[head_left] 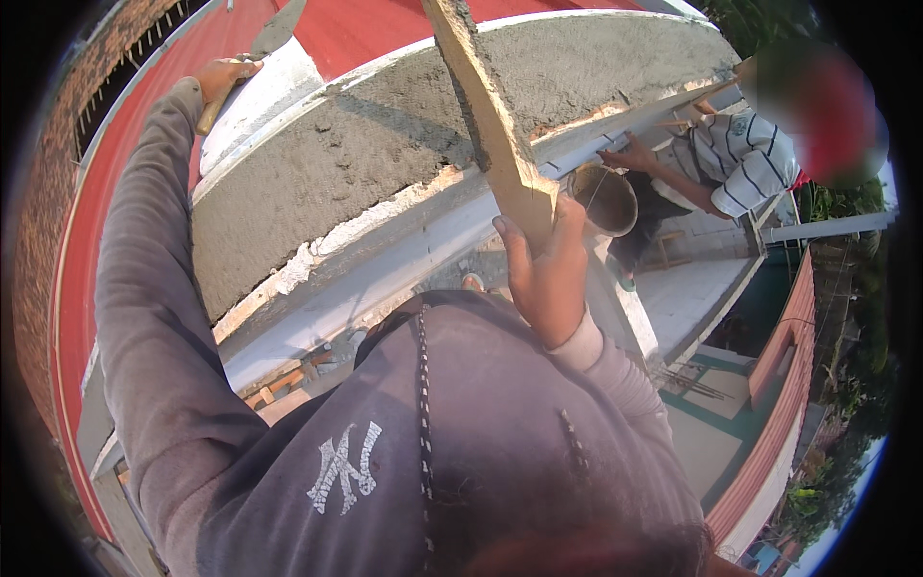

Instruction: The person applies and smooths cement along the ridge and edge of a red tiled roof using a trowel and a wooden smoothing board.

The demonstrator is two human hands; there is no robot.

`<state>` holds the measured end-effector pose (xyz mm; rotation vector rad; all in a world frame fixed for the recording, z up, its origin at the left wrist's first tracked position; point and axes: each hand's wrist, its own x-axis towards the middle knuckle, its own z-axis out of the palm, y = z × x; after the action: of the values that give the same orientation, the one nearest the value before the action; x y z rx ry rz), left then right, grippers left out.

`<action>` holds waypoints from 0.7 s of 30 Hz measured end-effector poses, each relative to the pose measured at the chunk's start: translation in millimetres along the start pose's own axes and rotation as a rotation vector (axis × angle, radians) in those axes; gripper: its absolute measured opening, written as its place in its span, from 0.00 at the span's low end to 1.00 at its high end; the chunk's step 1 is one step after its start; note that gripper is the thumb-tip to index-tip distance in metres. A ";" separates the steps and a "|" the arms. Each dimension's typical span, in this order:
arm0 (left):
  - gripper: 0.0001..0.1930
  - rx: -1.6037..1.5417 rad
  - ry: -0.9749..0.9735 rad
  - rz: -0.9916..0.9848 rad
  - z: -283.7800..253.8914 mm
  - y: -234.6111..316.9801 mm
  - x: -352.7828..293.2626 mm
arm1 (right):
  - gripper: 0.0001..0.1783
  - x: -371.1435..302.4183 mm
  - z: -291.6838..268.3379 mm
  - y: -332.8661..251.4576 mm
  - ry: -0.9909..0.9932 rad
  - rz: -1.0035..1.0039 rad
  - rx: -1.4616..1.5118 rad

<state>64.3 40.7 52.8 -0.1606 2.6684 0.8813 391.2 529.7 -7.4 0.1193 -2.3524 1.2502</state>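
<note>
My left hand [227,81] is stretched out far to the left, fingers closed round a trowel. The trowel's blade [279,29] points up and away over a white ledge, and its wooden handle end shows below my fist. In front of me, my right hand [553,274] grips the narrowed lower end of a long wooden screed board [500,144]. Wet mortar clings to the board's left edge, and its far end leaves the top of the view. The board crosses a curved band of grey mortar [327,163], rough in places.
Red metal roofing [361,34] lies beyond the mortar band. At right, a co-worker in a striped shirt [745,159] reaches toward a mortar bucket [604,199]. A white ledge [385,264] runs beneath the band, with a drop below. A lower building [711,413] stands at right.
</note>
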 end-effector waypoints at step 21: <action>0.32 0.041 -0.002 0.073 0.2 -6.1 5.8 | 0.29 -20.7 -111.3 7.5 -0.300 0.526 0.251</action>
<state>60.2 35.9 47.3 -0.0539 2.7035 0.8477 447.9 620.4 30.5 -0.2695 -2.5613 1.8907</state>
